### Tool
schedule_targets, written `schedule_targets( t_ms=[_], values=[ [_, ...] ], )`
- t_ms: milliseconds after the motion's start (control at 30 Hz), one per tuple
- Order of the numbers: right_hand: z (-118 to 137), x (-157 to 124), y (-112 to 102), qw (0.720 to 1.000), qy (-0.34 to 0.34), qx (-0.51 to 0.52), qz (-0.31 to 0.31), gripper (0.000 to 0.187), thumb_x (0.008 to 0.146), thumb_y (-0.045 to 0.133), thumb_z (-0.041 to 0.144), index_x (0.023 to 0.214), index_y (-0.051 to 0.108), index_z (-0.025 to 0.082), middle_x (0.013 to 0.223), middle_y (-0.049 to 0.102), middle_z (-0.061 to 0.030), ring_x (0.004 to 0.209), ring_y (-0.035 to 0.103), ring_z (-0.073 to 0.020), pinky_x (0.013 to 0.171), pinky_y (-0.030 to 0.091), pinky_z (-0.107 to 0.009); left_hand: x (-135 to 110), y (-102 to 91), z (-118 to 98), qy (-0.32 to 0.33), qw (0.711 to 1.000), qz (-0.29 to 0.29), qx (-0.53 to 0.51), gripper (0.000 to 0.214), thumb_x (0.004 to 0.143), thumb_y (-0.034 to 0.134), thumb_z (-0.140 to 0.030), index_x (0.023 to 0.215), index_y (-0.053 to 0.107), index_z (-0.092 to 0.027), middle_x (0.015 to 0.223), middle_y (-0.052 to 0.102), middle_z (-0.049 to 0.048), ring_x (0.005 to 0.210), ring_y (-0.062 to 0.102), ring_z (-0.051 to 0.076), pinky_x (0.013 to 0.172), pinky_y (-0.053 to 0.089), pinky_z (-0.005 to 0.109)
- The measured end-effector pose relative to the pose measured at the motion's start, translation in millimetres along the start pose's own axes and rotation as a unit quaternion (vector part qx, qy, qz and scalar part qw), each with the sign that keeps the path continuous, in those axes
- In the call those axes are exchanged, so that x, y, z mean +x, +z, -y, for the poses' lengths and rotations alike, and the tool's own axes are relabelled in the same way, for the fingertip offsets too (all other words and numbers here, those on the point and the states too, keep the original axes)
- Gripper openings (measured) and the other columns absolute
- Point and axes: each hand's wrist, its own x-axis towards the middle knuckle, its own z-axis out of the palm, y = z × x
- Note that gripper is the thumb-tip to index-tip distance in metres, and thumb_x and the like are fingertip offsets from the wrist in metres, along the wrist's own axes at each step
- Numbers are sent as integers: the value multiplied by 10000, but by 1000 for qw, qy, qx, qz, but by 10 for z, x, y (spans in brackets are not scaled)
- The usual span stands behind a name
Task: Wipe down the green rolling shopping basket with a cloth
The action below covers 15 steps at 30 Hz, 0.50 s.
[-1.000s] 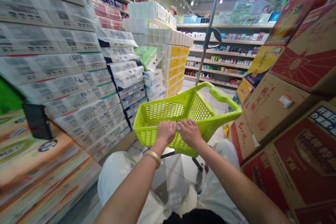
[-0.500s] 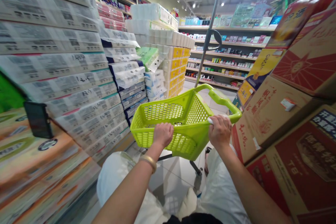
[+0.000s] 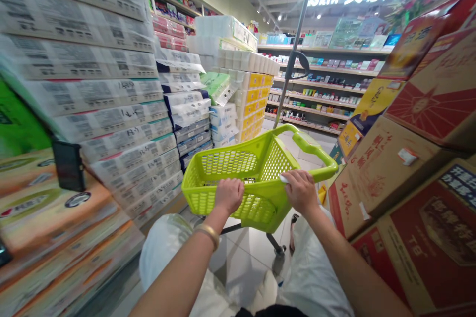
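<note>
A lime-green plastic shopping cart (image 3: 264, 208) stands sideways in front of me, its perforated basket holding nothing I can make out. My left hand (image 3: 229, 195) is closed over the middle of the near rim, a gold bangle on its wrist. Farther right, my right hand (image 3: 300, 190) grips the same rim close to the cart's handle (image 3: 316, 151). Something small and white shows between its thumb and the rim; what it is I cannot tell. A grey pole (image 3: 293, 54) with a hook rises behind the cart.
Wrapped paper packs (image 3: 122, 94) are stacked high on the left, with a black phone-like device (image 3: 69, 166) in front. Red and brown cartons (image 3: 379, 173) crowd the right side. Shelves of small boxed goods (image 3: 323, 81) stand beyond, across a tiled floor (image 3: 249, 247).
My right hand has slid left along the rim, away from the handle. My left hand keeps its hold. The view has shifted slightly, with the paper stacks now farther right.
</note>
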Motion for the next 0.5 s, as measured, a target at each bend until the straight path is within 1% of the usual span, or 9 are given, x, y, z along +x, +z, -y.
schedule_targets(
  t_ms=[100, 167, 200, 267, 333, 367, 467, 500],
  values=[
    [-316, -35, -180, 997, 57, -33, -48, 259, 844, 455, 143, 1006, 645, 209, 1026, 676, -56, 1031, 534, -237, 980, 312, -370, -19, -7, 2, -5, 1000, -4, -3, 421, 965, 244, -325, 790, 606, -199, 801, 659, 77, 807, 557, 219, 739, 300, 373],
    [-404, -55, -215, 993, 80, -46, -76, 266, 842, 441, 145, 1004, 644, 203, 1040, 670, -66, 1056, 523, -247, 1004, 302, -389, -30, -8, -9, -9, 1000, -6, -4, 418, 964, 248, -326, 791, 606, -199, 806, 662, 77, 810, 557, 221, 737, 296, 375],
    [-400, -59, -205, 991, 89, -49, -87, 268, 838, 438, 145, 1000, 644, 202, 1042, 667, -71, 1066, 517, -253, 1014, 296, -399, -35, -8, -17, -12, 1000, -6, -5, 416, 963, 250, -326, 792, 607, -199, 808, 664, 78, 812, 557, 222, 736, 295, 376],
    [-292, -57, -137, 989, 100, -47, -101, 265, 832, 438, 146, 990, 644, 201, 1034, 661, -78, 1071, 509, -261, 1019, 289, -411, -44, -7, -35, -18, 1000, -5, -5, 412, 961, 253, -326, 794, 608, -199, 809, 666, 80, 816, 556, 224, 737, 295, 377],
    [-75, -44, -22, 990, 103, -35, -94, 253, 831, 449, 148, 982, 644, 204, 1019, 659, -77, 1056, 509, -263, 1011, 288, -412, -52, -7, -53, -22, 1000, -4, -5, 409, 960, 256, -326, 796, 608, -199, 807, 667, 80, 818, 556, 223, 741, 296, 377],
    [58, -36, 45, 992, 97, -24, -80, 245, 832, 457, 149, 980, 643, 206, 1011, 659, -73, 1040, 512, -258, 1004, 291, -406, -54, -7, -61, -24, 1000, -3, -5, 408, 960, 256, -327, 799, 609, -199, 808, 668, 80, 819, 556, 223, 743, 296, 377],
    [451, -16, 244, 998, 55, 12, -3, 226, 826, 494, 146, 983, 640, 217, 977, 659, -56, 1009, 508, -243, 992, 294, -385, -58, -9, -81, -26, 1000, -1, -5, 403, 959, 257, -328, 811, 610, -201, 818, 671, 81, 823, 553, 222, 746, 301, 378],
    [547, -11, 295, 999, 47, 19, 8, 236, 820, 504, 143, 999, 638, 218, 985, 658, -56, 1015, 505, -242, 999, 287, -383, -58, -11, -85, -26, 1000, 0, -5, 402, 958, 257, -328, 814, 610, -202, 820, 671, 81, 826, 552, 222, 748, 303, 378]
  ],
)
